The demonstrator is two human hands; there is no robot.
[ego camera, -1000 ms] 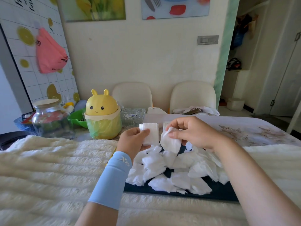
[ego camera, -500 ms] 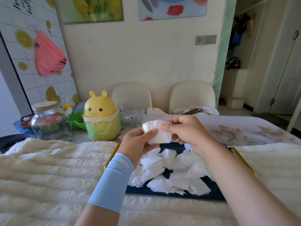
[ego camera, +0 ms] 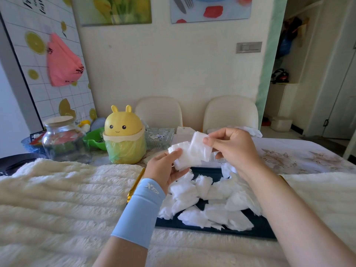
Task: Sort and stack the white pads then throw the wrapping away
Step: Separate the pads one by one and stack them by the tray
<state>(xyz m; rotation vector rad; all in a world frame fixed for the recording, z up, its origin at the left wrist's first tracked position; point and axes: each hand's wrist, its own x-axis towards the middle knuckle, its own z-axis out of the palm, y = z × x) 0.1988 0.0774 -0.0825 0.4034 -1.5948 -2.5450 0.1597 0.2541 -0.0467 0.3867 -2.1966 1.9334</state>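
Note:
A loose heap of white pads lies on a dark blue tray in front of me. Above the tray's far end, my left hand holds a small stack of white pads between thumb and fingers. My right hand pinches one more white pad by its upper corner and holds it against the right side of that stack. Both hands are raised off the tray. No wrapping can be told apart from the pads.
A yellow bunny-shaped bin with a green liner stands on the table to the left, beside a glass jar and a glass dish. A fluffy white cover surrounds the tray. Two cream chairs stand behind the table.
My right hand brought its loose pad up against the stack in my left hand. Both hands have risen a little above the tray, and the right-hand pad now overlaps the stack.

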